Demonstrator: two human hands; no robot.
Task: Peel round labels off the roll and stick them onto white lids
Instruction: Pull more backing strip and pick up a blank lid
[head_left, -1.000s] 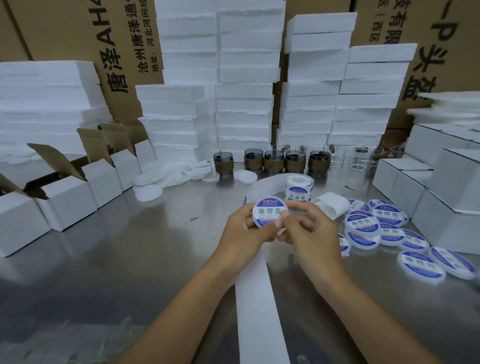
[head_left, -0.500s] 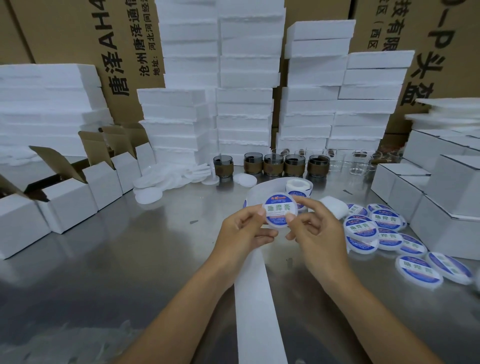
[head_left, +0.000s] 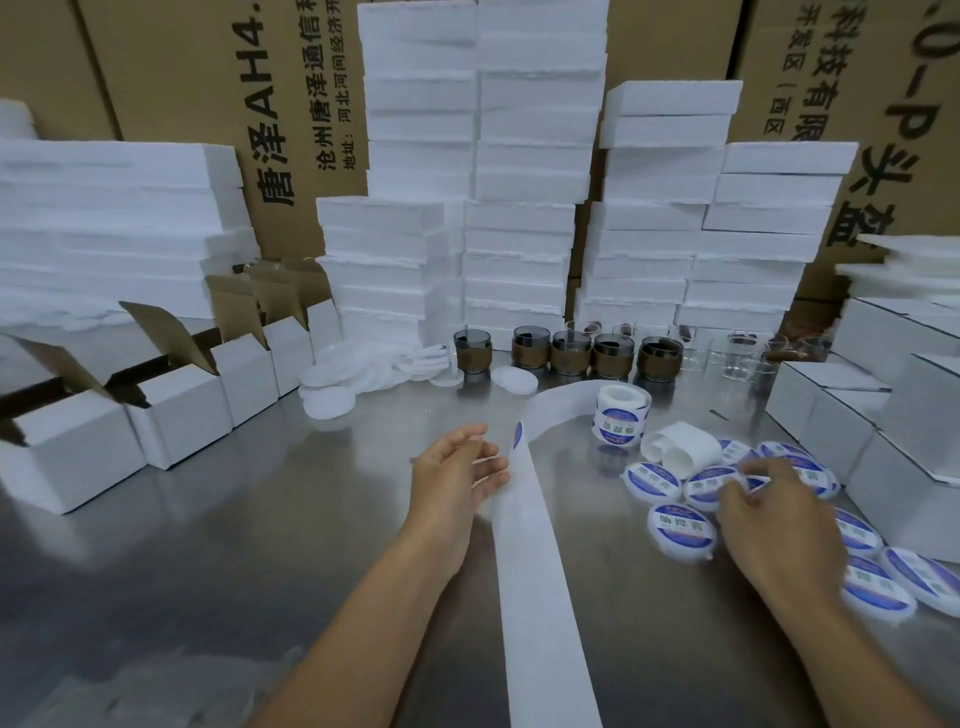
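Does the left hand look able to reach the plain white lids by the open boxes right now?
Probably yes. The left hand looks open, and only bare steel table lies between it and the plain white lids.

The two hands, which were holding one labelled lid together over the backing strip (head_left: 535, 545), are now parting. The right hand (head_left: 779, 525) is swinging out to the right, its blurred fingers coming down among the labelled lids (head_left: 654, 480) lying there. The left hand (head_left: 457, 478) is letting go and opening, its fingers relaxing against the strip's edge.
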